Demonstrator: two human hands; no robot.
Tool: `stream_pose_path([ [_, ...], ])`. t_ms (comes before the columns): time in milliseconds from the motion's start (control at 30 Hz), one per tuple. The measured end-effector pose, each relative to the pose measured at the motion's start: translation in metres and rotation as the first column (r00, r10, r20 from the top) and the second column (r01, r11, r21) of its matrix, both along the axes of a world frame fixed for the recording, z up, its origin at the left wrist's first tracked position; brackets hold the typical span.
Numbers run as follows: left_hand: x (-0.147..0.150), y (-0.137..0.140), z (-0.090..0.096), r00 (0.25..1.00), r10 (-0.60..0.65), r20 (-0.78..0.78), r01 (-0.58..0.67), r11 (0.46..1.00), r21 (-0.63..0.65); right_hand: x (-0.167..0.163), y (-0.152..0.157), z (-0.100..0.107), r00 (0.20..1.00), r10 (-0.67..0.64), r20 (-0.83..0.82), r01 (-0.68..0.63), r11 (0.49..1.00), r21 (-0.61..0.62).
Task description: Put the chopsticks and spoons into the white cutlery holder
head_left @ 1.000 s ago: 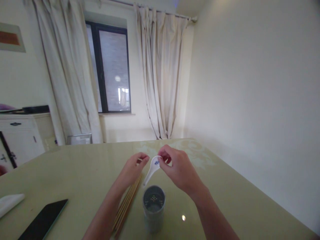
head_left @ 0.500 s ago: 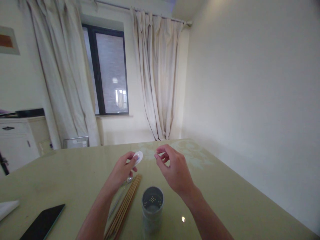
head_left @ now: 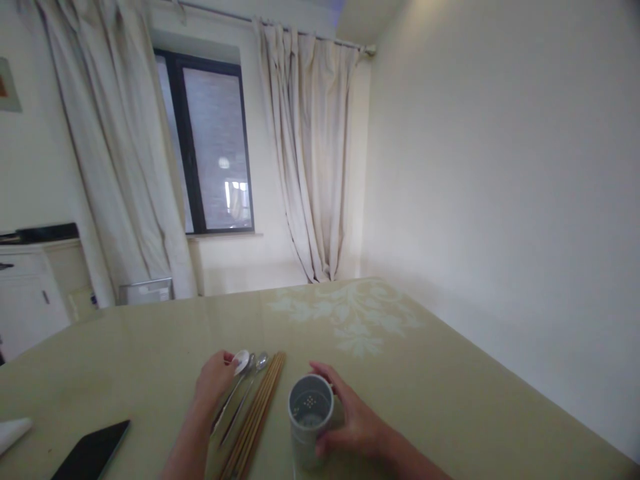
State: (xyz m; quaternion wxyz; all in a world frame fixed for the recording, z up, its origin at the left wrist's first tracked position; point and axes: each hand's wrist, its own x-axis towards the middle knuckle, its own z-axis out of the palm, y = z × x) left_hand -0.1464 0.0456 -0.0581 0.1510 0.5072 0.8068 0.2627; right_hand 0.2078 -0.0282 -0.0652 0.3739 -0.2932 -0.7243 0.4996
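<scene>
My left hand (head_left: 217, 381) pinches a white spoon (head_left: 242, 361) by its rounded end, low over the table; its handle is hidden. Two metal spoons (head_left: 261, 362) lie just right of that hand, bowls pointing away from me. Alongside them rests a bundle of wooden chopsticks (head_left: 257, 413). A grey cylindrical utensil holder (head_left: 311, 420) stands upright with its mouth up, and small holes show in its bottom. Around its right side curls my right hand (head_left: 353, 420), thumb at the near side and fingers at the far rim.
A dark phone or tablet (head_left: 93, 453) lies at the table's front left, with a white object (head_left: 14, 433) at the left edge. The green table (head_left: 450, 400) runs along a white wall on the right. Curtains (head_left: 313, 160) and a window stand behind.
Both hands have come down from above the table. My left hand moved left and lower with the white spoon, baring the metal spoons. My right hand came to the utensil holder and curled round it.
</scene>
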Motion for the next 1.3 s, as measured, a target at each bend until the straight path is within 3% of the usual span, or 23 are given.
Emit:
stream_pose_path([
  [100,0.001,-0.001,-0.004,1.0,-0.004,-0.023,0.004,1.0,-0.014,-0.013,-0.005,0.006,0.999,-0.001,-0.035,0.001,1.0,-0.004],
  [300,0.004,-0.002,-0.008,0.999,-0.008,-0.049,0.006,1.0,-0.03,-0.039,0.004,0.001,0.991,-0.132,-0.007,0.132,0.991,0.0],
  [467,0.005,-0.003,-0.008,0.998,-0.003,-0.065,0.001,0.999,-0.035,-0.054,0.015,-0.008,0.946,-0.307,0.104,0.292,0.947,0.135],
  [567,0.005,-0.005,-0.003,0.998,-0.008,-0.067,0.008,1.0,0.003,-0.055,0.017,-0.011,0.952,-0.267,0.148,0.243,0.956,0.161],
  [700,0.014,-0.005,0.025,0.998,-0.009,-0.066,0.018,0.99,0.138,-0.052,0.021,-0.017,0.96,-0.218,0.175,0.196,0.971,0.134],
  [833,0.045,-0.021,0.061,0.998,-0.054,-0.029,0.061,0.932,0.357,-0.055,0.026,-0.023,0.945,-0.311,0.103,0.294,0.944,0.149],
  [900,0.069,-0.042,0.064,0.998,-0.061,0.032,0.037,0.868,0.495,-0.056,0.028,-0.022,0.933,-0.358,0.038,0.348,0.924,0.158],
  [933,0.082,-0.054,0.059,0.997,-0.039,0.06,-0.001,0.831,0.556,-0.056,0.028,-0.021,0.925,-0.38,0.011,0.373,0.912,0.168],
  [1000,0.108,-0.08,0.04,0.999,0.001,0.043,-0.026,0.806,0.591,-0.055,0.027,-0.016,0.895,-0.446,-0.001,0.435,0.872,0.225],
  [1067,0.13,-0.101,0.016,0.996,-0.09,-0.017,0.083,0.82,0.566,-0.053,0.023,-0.013,0.854,-0.519,0.026,0.488,0.818,0.303],
  [1100,0.139,-0.108,0.004,0.973,-0.212,-0.094,0.23,0.822,0.521,-0.051,0.021,-0.012,0.835,-0.549,0.044,0.505,0.795,0.337],
  [1133,0.147,-0.113,-0.005,0.927,-0.337,-0.165,0.375,0.8,0.468,-0.05,0.018,-0.011,0.821,-0.568,0.061,0.512,0.779,0.363],
  [1200,0.161,-0.118,-0.019,0.788,-0.545,-0.287,0.616,0.706,0.349,-0.048,0.011,-0.012,0.818,-0.567,0.094,0.493,0.776,0.394],
  [1267,0.172,-0.118,-0.026,0.68,-0.639,-0.359,0.731,0.628,0.268,-0.047,0.006,-0.015,0.825,-0.546,0.145,0.445,0.786,0.429],
  [1300,0.175,-0.117,-0.028,0.654,-0.654,-0.379,0.753,0.613,0.24,-0.046,0.003,-0.017,0.828,-0.534,0.172,0.418,0.791,0.447],
])
